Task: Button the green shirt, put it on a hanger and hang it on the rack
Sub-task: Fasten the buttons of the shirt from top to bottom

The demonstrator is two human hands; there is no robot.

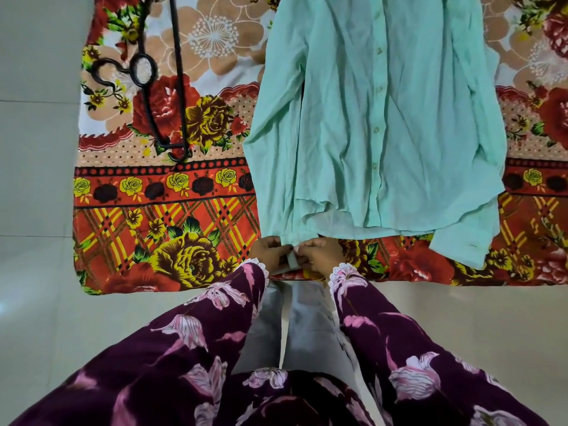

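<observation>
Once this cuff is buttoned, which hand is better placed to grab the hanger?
Left, probably. The black hanger lies on the floral sheet left of the green shirt, nearer the left hand than the right hand.

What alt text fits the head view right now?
Both hands, left hand and right hand, pinch the cuff of a green shirt lying flat on a floral bedsheet. A black hanger lies left of it.

Green shirt [378,118] lies flat, front up, on a floral bedsheet [190,216]. Left hand [270,252] and right hand [322,255] meet at the cuff [292,259] of one sleeve, pinching it. Black hanger [159,78] lies beside the shirt, apart.
</observation>
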